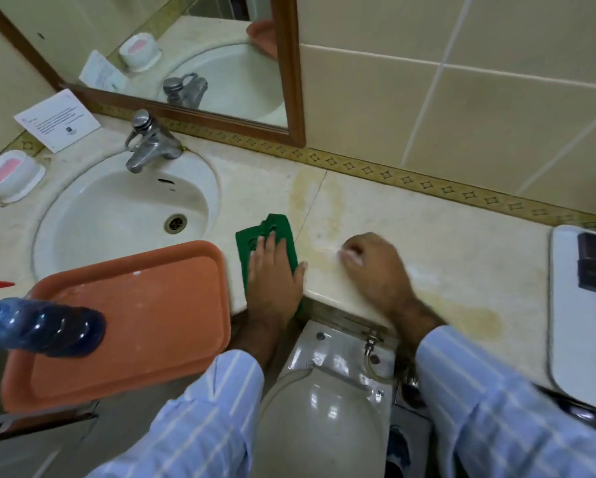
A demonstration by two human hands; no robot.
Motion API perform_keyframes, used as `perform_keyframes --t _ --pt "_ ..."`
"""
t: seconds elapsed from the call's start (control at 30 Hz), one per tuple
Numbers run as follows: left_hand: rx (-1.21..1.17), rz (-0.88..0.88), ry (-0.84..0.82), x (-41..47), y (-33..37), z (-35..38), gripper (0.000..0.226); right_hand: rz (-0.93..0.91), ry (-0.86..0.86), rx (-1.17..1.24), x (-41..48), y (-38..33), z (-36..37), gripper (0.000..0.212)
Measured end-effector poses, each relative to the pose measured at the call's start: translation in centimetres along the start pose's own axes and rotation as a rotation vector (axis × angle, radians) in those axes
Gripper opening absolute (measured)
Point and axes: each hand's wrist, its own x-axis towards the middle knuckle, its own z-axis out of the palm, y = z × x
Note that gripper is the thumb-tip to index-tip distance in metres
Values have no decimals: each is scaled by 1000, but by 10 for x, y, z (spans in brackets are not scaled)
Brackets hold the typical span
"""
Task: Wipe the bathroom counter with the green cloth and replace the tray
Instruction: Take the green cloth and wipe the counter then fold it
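The green cloth [270,232] lies flat on the beige marble counter [410,236], just right of the sink. My left hand [272,274] presses down on it with fingers spread. My right hand [372,263] rests on the counter to the right, fingers curled under, with nothing visible in it. The orange tray [144,312] sits tilted over the front of the sink [117,208] and sticks out past the counter edge. Yellowish stains mark the counter around my right hand.
A blue spray bottle [44,329] overlaps the tray at the left. Behind the sink stand a chrome faucet [148,143], a white soap dish [10,175] and a paper card [56,120]. A white tray [583,305] with dark items lies far right. A toilet [327,391] is below.
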Motion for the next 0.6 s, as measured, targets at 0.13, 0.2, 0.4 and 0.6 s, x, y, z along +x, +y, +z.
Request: perform_keyframes --t 0.13,0.2,0.4,0.6 --pt "30 -70 108 27 -5 10 67 -40 -121 -358 40 99 -72 55" --pt "9 -131 125 61 -3 8 69 -182 -202 -501 44 134 -88 61" --pt "39 13 82 160 62 15 72 -281 -184 -528 56 168 -79 63" --pt "86 511 -122 69 56 30 72 -275 -163 -519 54 167 -82 61"
